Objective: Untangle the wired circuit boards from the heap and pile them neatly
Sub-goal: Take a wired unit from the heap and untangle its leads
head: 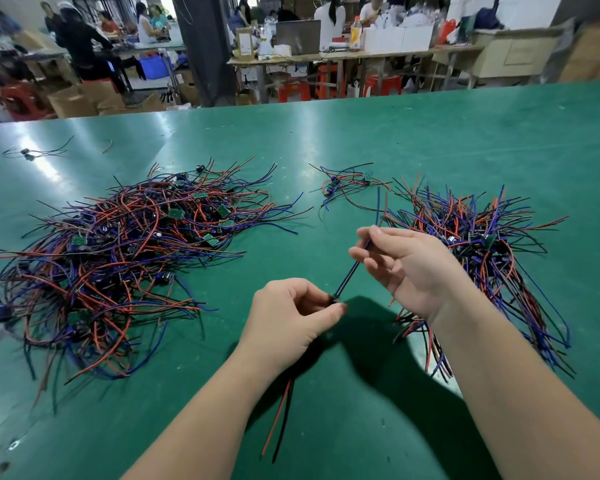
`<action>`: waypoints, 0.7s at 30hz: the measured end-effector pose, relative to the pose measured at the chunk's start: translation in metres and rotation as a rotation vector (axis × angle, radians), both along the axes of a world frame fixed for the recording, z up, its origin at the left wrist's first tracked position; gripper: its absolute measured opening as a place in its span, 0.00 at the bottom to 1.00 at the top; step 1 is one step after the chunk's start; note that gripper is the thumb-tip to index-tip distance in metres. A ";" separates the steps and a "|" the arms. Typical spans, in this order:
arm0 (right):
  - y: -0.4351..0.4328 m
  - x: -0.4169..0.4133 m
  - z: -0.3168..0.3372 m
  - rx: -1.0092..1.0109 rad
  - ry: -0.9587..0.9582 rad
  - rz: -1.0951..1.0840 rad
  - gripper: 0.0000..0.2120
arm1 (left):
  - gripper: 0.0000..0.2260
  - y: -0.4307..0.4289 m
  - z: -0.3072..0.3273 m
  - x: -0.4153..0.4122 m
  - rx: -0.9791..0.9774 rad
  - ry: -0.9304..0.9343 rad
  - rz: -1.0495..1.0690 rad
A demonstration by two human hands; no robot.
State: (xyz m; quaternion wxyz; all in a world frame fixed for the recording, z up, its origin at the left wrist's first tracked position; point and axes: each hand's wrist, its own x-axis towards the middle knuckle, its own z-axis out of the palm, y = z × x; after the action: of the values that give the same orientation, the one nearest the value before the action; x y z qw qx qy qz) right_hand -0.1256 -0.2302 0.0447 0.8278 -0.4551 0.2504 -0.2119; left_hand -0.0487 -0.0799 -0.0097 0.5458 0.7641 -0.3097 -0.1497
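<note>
Though streaked with glare at far left, wide green table mat (430,133) underneath everything. At left, sprawling tangled heap of red, blue and black wired circuit boards (118,258). At right, straighter-combed pile of the same boards (482,244), partly hidden behind the right forearm. Farther back between them, small loose cluster of wired boards (347,183). Above the mat, left hand (291,317) pinching one tiny circuit board (336,301), mostly covered by thumb and curled forefinger. Right hand (406,268) pinching its blue and black wires (352,268), stretched straight between both hands. Red and black wires (281,417) trailing below the left palm. Board's details too small to make out.
</note>
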 end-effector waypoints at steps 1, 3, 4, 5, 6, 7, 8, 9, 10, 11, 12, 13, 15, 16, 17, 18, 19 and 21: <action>-0.002 -0.001 0.001 0.037 -0.024 -0.020 0.08 | 0.09 0.000 0.000 -0.001 0.005 -0.005 -0.008; -0.006 -0.003 0.003 0.120 -0.063 -0.035 0.08 | 0.09 0.000 0.001 -0.002 0.008 -0.024 -0.019; -0.006 -0.003 0.003 0.152 -0.068 -0.034 0.09 | 0.09 0.000 0.001 -0.003 0.007 -0.035 -0.024; -0.007 -0.003 0.004 0.171 -0.064 -0.031 0.09 | 0.09 0.000 0.002 -0.003 0.006 -0.042 -0.031; -0.007 -0.003 0.004 0.182 -0.054 -0.029 0.09 | 0.09 -0.001 0.002 -0.004 0.004 -0.044 -0.038; -0.007 -0.003 0.004 0.184 -0.040 -0.031 0.09 | 0.09 -0.001 0.003 -0.004 0.001 -0.042 -0.042; -0.008 -0.003 0.005 0.182 -0.025 -0.039 0.10 | 0.09 -0.001 0.003 -0.004 -0.003 -0.038 -0.044; -0.008 -0.003 0.005 0.175 -0.007 -0.051 0.11 | 0.08 -0.002 0.002 -0.004 -0.005 -0.035 -0.044; -0.009 -0.003 0.005 0.166 0.014 -0.062 0.11 | 0.08 -0.002 0.002 -0.004 -0.005 -0.032 -0.046; -0.009 -0.003 0.005 0.153 0.037 -0.074 0.11 | 0.07 -0.002 0.002 -0.004 -0.003 -0.024 -0.051; -0.010 -0.003 0.005 0.138 0.060 -0.085 0.11 | 0.07 -0.002 0.001 -0.005 -0.001 -0.012 -0.059; -0.010 -0.003 0.005 0.121 0.081 -0.096 0.11 | 0.07 -0.002 0.001 -0.005 -0.001 0.003 -0.067; -0.012 -0.003 0.004 0.080 0.100 -0.114 0.09 | 0.07 -0.001 0.000 -0.006 0.005 0.018 -0.079; -0.013 -0.003 0.005 0.059 0.091 -0.121 0.07 | 0.07 0.000 0.000 -0.006 0.012 0.012 -0.082; -0.015 -0.004 0.005 0.043 0.066 -0.129 0.05 | 0.07 0.001 0.000 -0.005 0.021 0.002 -0.084; -0.018 -0.005 0.005 0.037 0.027 -0.140 0.04 | 0.07 0.002 -0.001 -0.005 0.028 -0.007 -0.084; -0.021 -0.007 0.005 0.035 -0.014 -0.156 0.04 | 0.07 0.003 0.000 -0.004 0.035 -0.014 -0.084; -0.028 -0.011 0.007 0.028 -0.082 -0.198 0.04 | 0.08 0.005 0.000 -0.001 0.056 -0.025 -0.086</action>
State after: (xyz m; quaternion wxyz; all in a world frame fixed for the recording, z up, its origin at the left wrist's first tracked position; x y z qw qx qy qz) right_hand -0.1371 -0.2582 0.0519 0.8187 -0.4074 0.2631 -0.3075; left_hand -0.0501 -0.0750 -0.0096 0.5132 0.7670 -0.3446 -0.1720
